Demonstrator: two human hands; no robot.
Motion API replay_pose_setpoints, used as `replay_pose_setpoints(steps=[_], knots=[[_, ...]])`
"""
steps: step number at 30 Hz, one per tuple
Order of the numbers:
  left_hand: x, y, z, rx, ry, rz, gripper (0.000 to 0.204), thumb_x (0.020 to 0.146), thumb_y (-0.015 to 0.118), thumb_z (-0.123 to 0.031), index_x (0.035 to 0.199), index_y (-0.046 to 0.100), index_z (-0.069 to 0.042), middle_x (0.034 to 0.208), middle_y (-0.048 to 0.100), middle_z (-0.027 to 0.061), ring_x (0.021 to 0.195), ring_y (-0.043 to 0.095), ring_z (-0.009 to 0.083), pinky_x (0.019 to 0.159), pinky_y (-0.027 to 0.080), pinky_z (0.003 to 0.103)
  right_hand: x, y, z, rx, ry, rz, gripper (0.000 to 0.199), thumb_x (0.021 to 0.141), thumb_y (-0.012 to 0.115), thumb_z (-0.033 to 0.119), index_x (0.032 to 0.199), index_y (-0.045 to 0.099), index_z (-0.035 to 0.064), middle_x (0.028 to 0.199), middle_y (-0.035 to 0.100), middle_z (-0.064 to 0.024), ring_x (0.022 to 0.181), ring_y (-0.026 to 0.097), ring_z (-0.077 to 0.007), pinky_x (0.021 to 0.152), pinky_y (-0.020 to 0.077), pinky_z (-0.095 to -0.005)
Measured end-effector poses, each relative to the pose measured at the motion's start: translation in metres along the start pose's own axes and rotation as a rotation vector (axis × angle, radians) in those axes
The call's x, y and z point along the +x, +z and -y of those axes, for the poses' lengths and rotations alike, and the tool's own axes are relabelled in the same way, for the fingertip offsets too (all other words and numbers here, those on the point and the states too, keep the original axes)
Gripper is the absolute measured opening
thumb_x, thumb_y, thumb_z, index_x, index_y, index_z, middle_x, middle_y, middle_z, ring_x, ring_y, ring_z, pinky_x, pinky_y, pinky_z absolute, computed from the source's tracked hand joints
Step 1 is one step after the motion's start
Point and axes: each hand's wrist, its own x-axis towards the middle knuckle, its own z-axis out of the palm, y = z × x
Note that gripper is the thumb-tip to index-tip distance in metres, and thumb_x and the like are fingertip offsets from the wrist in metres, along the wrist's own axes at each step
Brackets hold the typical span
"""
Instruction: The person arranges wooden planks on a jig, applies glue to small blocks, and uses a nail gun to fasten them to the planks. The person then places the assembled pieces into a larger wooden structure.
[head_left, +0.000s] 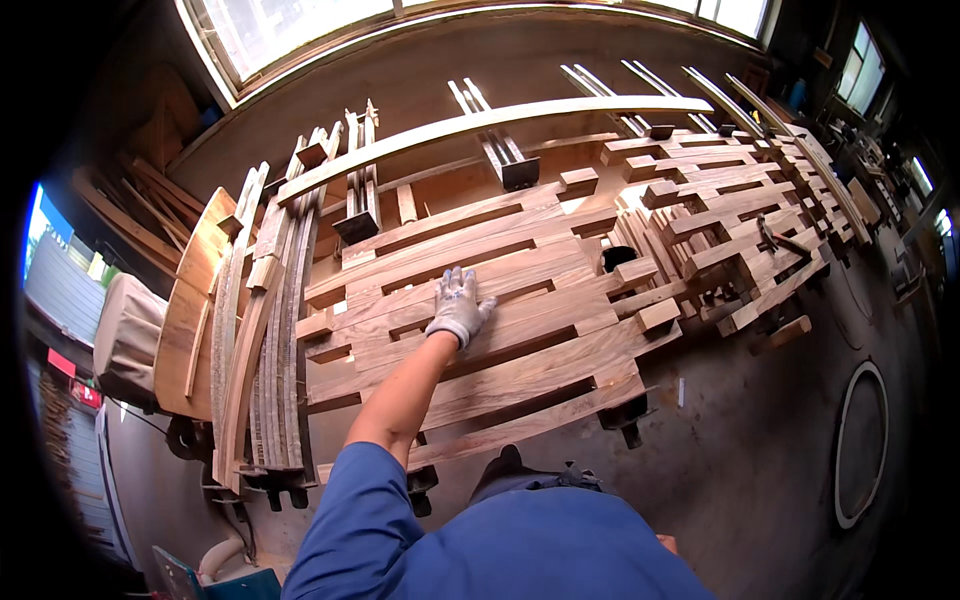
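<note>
My left hand (459, 307), in a grey-white work glove, lies flat with its fingers spread on a row of long wooden planks (520, 300). The planks sit side by side with gaps between them, and small wooden blocks (657, 314) are tucked at their ends. My bare forearm and blue sleeve reach up to them from the lower edge. The hand holds nothing. My right hand is out of the picture.
A bundle of thin strips (270, 330) stands on edge at the left beside a curved board (185, 310). A long pale slat (480, 125) crosses the back. Black clamps (625, 415) grip the planks from below. More stacked boards (740, 200) lie right, and a ring (860, 445) lies on the floor.
</note>
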Motion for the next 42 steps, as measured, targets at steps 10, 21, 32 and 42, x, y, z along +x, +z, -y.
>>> replay_pose_setpoints(steps=[10,21,32,42], knots=[[0.015,0.009,-0.013,0.023,0.007,-0.233,0.072,0.105,0.057,-0.051,0.162,0.044,-0.008,0.169,0.039,0.0201,0.158,0.031,0.0384,0.130,0.023,0.051,-0.018,-0.050,-0.024,0.282,0.117,-0.058,0.026,0.102,0.074,0.021,0.107,0.070,-0.0034,0.078,0.072,-0.0113,0.059,0.066,-0.0173,0.052,0.0549,-0.0312],[-0.111,0.032,-0.058,-0.062,0.263,-0.343,0.031,0.097,0.067,-0.022,0.126,0.073,-0.012,0.128,0.070,0.0135,0.122,0.061,0.0368,0.105,0.051,0.051,0.013,-0.037,-0.037,0.229,0.077,0.037,0.023,0.100,0.076,0.021,0.101,0.073,-0.0020,0.077,0.072,-0.0098,0.060,0.064,-0.0158,0.053,0.0527,-0.0293],[-0.192,0.043,-0.086,-0.185,0.356,-0.297,0.009,0.088,0.076,-0.019,0.097,0.078,-0.016,0.103,0.074,0.0074,0.105,0.067,0.0326,0.093,0.055,0.048,0.059,-0.042,-0.037,0.381,0.098,0.068,0.026,0.102,0.074,0.023,0.109,0.072,-0.0016,0.083,0.075,-0.0125,0.066,0.073,-0.0187,0.056,0.0580,-0.0294],[-0.200,0.068,-0.090,-0.143,0.317,-0.247,0.011,0.086,0.079,-0.018,0.096,0.074,-0.015,0.103,0.071,0.0117,0.104,0.065,0.0356,0.094,0.053,0.049,0.046,-0.038,-0.053,0.360,0.114,0.055,0.024,0.100,0.075,0.021,0.104,0.073,-0.0031,0.079,0.074,-0.0128,0.059,0.068,-0.0188,0.053,0.0564,-0.0310]])
